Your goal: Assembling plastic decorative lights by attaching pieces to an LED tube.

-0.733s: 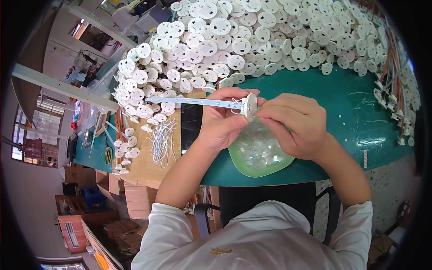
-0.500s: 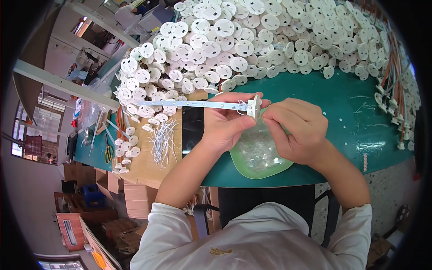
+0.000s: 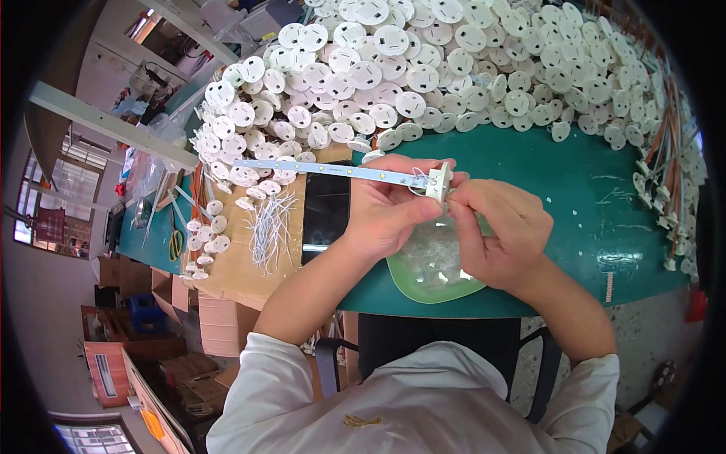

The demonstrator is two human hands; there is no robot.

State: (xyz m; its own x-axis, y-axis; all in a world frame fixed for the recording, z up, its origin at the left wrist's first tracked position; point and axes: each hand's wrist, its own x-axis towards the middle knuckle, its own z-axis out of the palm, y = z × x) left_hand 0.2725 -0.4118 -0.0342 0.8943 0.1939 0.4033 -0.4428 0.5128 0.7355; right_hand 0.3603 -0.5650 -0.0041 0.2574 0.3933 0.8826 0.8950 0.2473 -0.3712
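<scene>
My left hand (image 3: 378, 216) is closed round the base of a thin LED strip (image 3: 325, 169), which points off to the left. At the strip's right end sits a white round cap (image 3: 442, 183), with thin white wires beside it, held on edge between my left thumb and fingers. Against the cap's right face, my right hand (image 3: 508, 227) is closed in a pinch. Whatever is between its fingertips is hidden or too small to name. Below both hands stands a light green bowl (image 3: 412, 290) with small clear pieces (image 3: 439, 261) in it, partly covered by my right hand.
A large heap of white round caps (image 3: 393, 76) covers the far side of the green table (image 3: 575, 204). To the left, white wires (image 3: 271, 231) lie on cardboard (image 3: 234, 265), near a dark flat panel (image 3: 327, 208) and scissors (image 3: 175, 244). A white post (image 3: 113, 125) crosses the left side.
The strip and cap have shifted slightly right in view, and the strip slopes down more toward the cap. My right fingers stay pinched at the cap's face. The whole view has shifted a little.
</scene>
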